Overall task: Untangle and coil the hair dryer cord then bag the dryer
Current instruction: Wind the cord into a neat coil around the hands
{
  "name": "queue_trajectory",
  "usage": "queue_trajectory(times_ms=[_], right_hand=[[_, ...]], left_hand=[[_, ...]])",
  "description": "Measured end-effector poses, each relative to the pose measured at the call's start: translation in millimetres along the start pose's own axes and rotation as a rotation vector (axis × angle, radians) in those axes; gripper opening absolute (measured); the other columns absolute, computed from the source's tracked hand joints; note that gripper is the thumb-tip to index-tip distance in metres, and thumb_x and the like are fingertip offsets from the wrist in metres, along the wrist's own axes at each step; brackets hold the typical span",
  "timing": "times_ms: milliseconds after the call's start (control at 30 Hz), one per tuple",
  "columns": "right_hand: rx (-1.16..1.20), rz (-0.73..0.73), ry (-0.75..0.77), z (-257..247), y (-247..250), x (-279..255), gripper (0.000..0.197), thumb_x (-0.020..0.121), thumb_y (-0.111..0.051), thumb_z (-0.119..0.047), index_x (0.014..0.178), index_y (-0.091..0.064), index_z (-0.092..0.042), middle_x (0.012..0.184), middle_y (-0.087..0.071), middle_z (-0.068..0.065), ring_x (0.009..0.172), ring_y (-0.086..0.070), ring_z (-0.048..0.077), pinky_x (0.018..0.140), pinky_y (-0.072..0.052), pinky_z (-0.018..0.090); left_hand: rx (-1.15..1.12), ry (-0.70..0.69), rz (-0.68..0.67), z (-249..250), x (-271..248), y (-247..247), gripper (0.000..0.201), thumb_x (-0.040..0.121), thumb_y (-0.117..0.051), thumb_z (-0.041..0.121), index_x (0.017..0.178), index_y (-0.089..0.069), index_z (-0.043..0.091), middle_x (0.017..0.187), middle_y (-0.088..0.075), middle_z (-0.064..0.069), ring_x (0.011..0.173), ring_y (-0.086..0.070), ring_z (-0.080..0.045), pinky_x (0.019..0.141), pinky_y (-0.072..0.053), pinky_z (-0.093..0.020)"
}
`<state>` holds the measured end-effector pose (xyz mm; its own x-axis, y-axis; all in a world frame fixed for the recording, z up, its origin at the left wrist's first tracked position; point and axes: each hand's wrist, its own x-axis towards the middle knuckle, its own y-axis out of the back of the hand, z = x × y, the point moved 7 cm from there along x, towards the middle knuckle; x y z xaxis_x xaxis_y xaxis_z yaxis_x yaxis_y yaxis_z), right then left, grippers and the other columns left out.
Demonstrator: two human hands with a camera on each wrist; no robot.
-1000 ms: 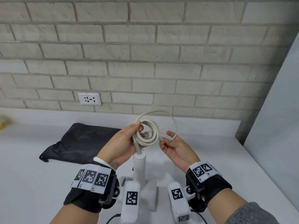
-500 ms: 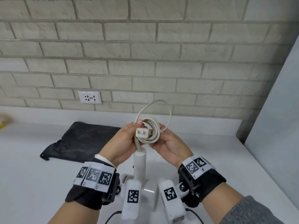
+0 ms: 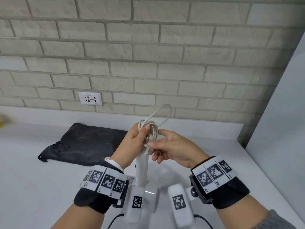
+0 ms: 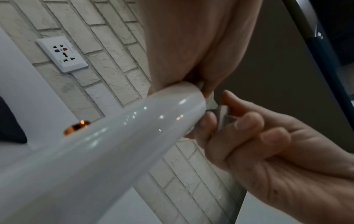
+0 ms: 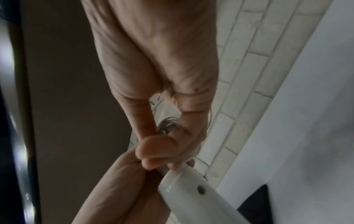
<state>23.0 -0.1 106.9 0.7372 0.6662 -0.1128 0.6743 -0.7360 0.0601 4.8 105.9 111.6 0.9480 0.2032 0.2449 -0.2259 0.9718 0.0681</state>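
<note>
The white hair dryer (image 3: 141,171) stands with its handle pointing up, its body low between my wrists. My left hand (image 3: 142,131) grips the coiled white cord (image 3: 151,132) just above the handle's end, thumb across the turns. One loose loop (image 3: 165,113) sticks up behind the coil. My right hand (image 3: 154,146) pinches the plug (image 4: 220,112) against the coil's lower side, its metal prongs showing under the fingers. The left wrist view shows the glossy handle (image 4: 114,136) running up to both hands. A black bag (image 3: 85,142) lies flat on the counter to the left.
The white counter (image 3: 41,187) runs back to a brick wall with a socket plate (image 3: 90,98). A pale panel (image 3: 283,129) closes off the right side. Something yellow (image 3: 1,123) sits blurred at the far left edge.
My right hand has closed in on the left one, carrying the plug down to the coil's lower side. The free loop has narrowed and now stands upright behind the coil.
</note>
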Motion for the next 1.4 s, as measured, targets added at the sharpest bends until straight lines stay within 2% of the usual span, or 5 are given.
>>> queue_trajectory(times_ms=[233, 633, 1000, 1200, 1400], right_hand=[[-0.902, 0.059, 0.166, -1.0, 12.3, -20.9, 0.024, 0.092, -0.038, -0.012, 0.112, -0.051, -0.015, 0.069, -0.046, -0.007, 0.059, -0.042, 0.011, 0.056, -0.032, 0.024], [-0.532, -0.344, 0.321, -21.0, -4.8, -75.8, 0.041, 0.058, -0.045, 0.001, 0.059, -0.061, -0.037, 0.061, -0.051, -0.015, 0.073, -0.037, 0.001, 0.07, -0.032, 0.009], [-0.861, -0.437, 0.594, -49.6, -49.4, -93.3, 0.023, 0.076, -0.042, -0.017, 0.085, -0.063, -0.017, 0.064, -0.045, -0.025, 0.072, -0.032, 0.003, 0.076, -0.029, 0.024], [-0.482, -0.119, 0.781, -108.3, -22.1, -78.4, 0.014, 0.093, -0.044, -0.013, 0.095, -0.055, -0.023, 0.077, -0.052, -0.02, 0.072, -0.05, -0.005, 0.069, -0.041, 0.01], [-0.795, 0.436, 0.749, -117.6, 39.1, -27.9, 0.024, 0.094, -0.046, -0.025, 0.104, -0.064, -0.014, 0.094, -0.05, -0.004, 0.099, -0.045, 0.02, 0.084, -0.034, 0.022]], left_hand=[[-0.205, 0.124, 0.102, -14.0, 17.2, 11.2, 0.022, 0.097, -0.042, 0.022, 0.091, -0.059, 0.009, 0.072, -0.068, 0.002, 0.056, -0.056, -0.004, 0.068, -0.045, -0.022], [-0.306, 0.19, 0.169, -16.8, 32.2, 23.7, 0.021, 0.097, -0.041, 0.028, 0.102, -0.056, 0.014, 0.096, -0.068, -0.001, 0.077, -0.061, -0.009, 0.072, -0.042, -0.029], [-0.085, 0.146, -0.034, -11.7, 33.4, 8.8, 0.039, 0.097, -0.034, 0.039, 0.094, -0.06, 0.01, 0.078, -0.075, 0.004, 0.077, -0.061, -0.012, 0.091, -0.042, -0.036], [-0.098, 0.133, -0.359, 4.5, 15.6, -27.4, 0.066, 0.086, -0.022, 0.065, 0.054, -0.057, 0.019, 0.037, -0.053, 0.005, 0.034, -0.051, -0.003, 0.039, -0.043, -0.013], [-0.018, -0.017, -0.541, 7.1, -3.5, -25.3, 0.047, 0.066, -0.07, 0.051, 0.07, -0.058, 0.006, 0.064, -0.052, -0.012, 0.063, -0.046, -0.023, 0.065, -0.039, -0.028]])
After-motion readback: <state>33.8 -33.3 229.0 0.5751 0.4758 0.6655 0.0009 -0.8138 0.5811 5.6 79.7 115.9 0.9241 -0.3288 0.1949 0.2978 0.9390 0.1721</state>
